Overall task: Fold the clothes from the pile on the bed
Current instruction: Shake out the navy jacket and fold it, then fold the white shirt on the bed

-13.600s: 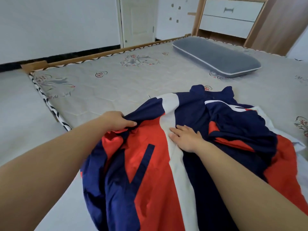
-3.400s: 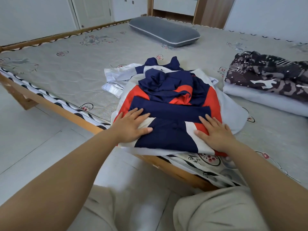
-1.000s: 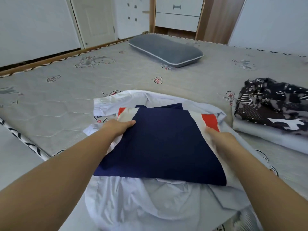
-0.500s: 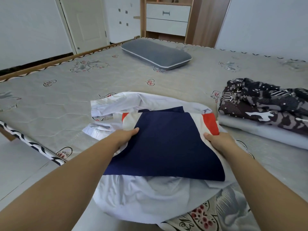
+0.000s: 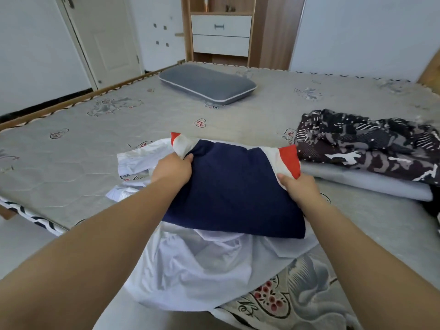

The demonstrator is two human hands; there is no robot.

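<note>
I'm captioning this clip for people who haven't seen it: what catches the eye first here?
The folded navy, red and white garment, gripped at its sides by the left hand and right hand, in the middle over a crumpled white shirt. To the right, a dark patterned garment tops a stack on the mattress. A grey pillow lies at the far end.

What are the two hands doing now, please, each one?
Left hand: closed, gripping the left edge of the folded navy garment.
Right hand: closed, gripping the garment's right edge near its red and white part.
</note>
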